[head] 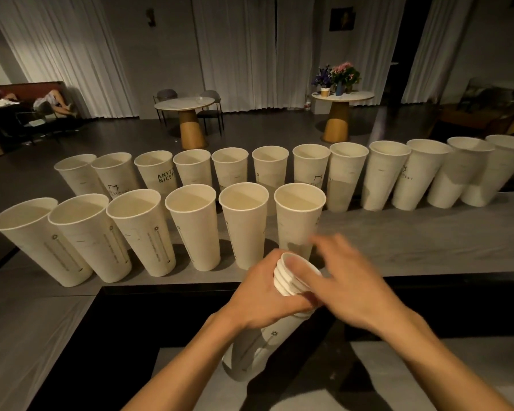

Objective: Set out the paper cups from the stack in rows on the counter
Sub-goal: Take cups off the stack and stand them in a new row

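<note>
Hands: left hand (pixel 267 298) wrapped round the stack (pixel 250 351) of nested paper cups just under its rims, fingers curled about it, a firm hold. The stack leans away from the person, with its base low over the dark gap on the near side of the counter (pixel 398 238) and its rims near the counter's front edge. Four or so rims show, packed close.

Right hand (pixel 347 280) is spread wide, fingers stretched out and motion-blurred. Its thumb (pixel 296 264) lies across the mouth of the top cup (pixel 285 258), touching the rim. No finger is seen curling round that cup. Whether the blurred fingertips touch anything cannot be told.

Cups set out, all upright, mouths up:
- back row (pixel 270 161): twelve, side by side along the far side of the counter.
- front row (pixel 190 221): six, starting at the left; the last one (pixel 299 215) stands just beyond the stack's rims.

Writing: third back-row cup from the left (pixel 158 176) reads "ANYTI" over "NICE T", the rest cut off by its neighbour. Several cups carry a small line-drawn logo, with lettering below too small to read. Front-row cups and the stack bear a small hexagonal mark above a vertical line of fine print, illegible.
</note>
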Available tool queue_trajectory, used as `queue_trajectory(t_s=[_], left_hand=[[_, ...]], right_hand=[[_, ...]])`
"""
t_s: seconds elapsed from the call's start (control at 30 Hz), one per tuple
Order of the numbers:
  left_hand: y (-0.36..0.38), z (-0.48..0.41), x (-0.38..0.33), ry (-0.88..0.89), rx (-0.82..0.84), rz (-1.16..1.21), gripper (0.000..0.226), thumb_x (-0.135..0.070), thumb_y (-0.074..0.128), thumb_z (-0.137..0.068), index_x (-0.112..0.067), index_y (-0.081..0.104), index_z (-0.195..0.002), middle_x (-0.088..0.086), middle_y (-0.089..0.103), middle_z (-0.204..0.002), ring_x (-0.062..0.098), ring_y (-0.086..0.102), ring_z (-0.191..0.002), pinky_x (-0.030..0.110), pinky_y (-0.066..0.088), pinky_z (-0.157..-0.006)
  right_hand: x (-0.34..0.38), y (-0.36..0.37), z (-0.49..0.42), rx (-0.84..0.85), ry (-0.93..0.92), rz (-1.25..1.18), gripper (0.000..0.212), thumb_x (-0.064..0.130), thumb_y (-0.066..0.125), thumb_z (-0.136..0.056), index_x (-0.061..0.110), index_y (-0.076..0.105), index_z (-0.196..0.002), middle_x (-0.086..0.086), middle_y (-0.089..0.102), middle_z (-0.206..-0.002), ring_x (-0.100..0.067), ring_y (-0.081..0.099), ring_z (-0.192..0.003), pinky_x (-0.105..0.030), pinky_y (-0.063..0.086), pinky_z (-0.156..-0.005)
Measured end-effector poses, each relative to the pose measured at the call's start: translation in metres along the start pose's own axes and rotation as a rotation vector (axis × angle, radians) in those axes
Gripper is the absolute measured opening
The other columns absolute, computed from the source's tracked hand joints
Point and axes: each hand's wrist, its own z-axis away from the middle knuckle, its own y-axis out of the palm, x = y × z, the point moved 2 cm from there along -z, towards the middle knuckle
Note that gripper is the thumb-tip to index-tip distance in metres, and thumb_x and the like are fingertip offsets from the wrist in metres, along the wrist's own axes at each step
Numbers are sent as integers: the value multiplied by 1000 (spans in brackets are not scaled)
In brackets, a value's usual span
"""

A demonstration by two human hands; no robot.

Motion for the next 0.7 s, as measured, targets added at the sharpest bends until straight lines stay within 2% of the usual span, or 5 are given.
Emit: queue_trajectory(t_s=[0.1, 0.27, 0.43, 0.6, 0.7], left_hand=[[12, -3, -15, 64, 68, -91, 62, -40, 89, -70, -39, 56, -122, -18, 67, -112, 1, 66, -107, 37, 59, -93], [22, -7, -26, 103, 62, -125, 48, -39, 86, -69, -33, 60, -109, -9, 70, -101, 10, 69, -96, 45, 60, -82], [24, -9, -35, 93, 25, -33, 66, -51, 84, -64, -32, 58, -122, -13, 68, -110, 6, 67, -102, 40, 60, -87], [13, -5, -29, 11, 46, 78, 70, -62, 80, -63, -29, 58, -121, -9, 67, -114, 7, 66, -105, 35, 58, -90], [13, -3, -26, 1, 38, 135, 62, -57, 81, -66, -29, 59, -116, -7, 67, -113, 8, 67, -106, 35, 59, -89]], right_hand=[[-7, 7, 7, 198, 5, 147, 72, 87, 31, -85, 43, 47, -139, 9, 48, -119, -12, 46, -115, -35, 47, -91], [-10, -7, 15, 177, 26, 56, 67, 86, 39, -85, 40, 52, -132, 12, 58, -120, -7, 53, -108, -35, 49, -91], [-13, -24, 17, -6, -5, -64, 51, 72, 60, -85, 38, 58, -123, 18, 55, -106, -2, 54, -99, -27, 46, -84], [-33, -70, 8, -256, -29, -457, 91, 70, 69, -66, 29, 53, -145, 10, 57, -134, -7, 55, -120, -16, 42, -88], [-40, -70, 8, -279, -43, -734, 104, 65, 78, -57, 31, 44, -150, 9, 61, -131, -7, 60, -120, -28, 51, -95]])
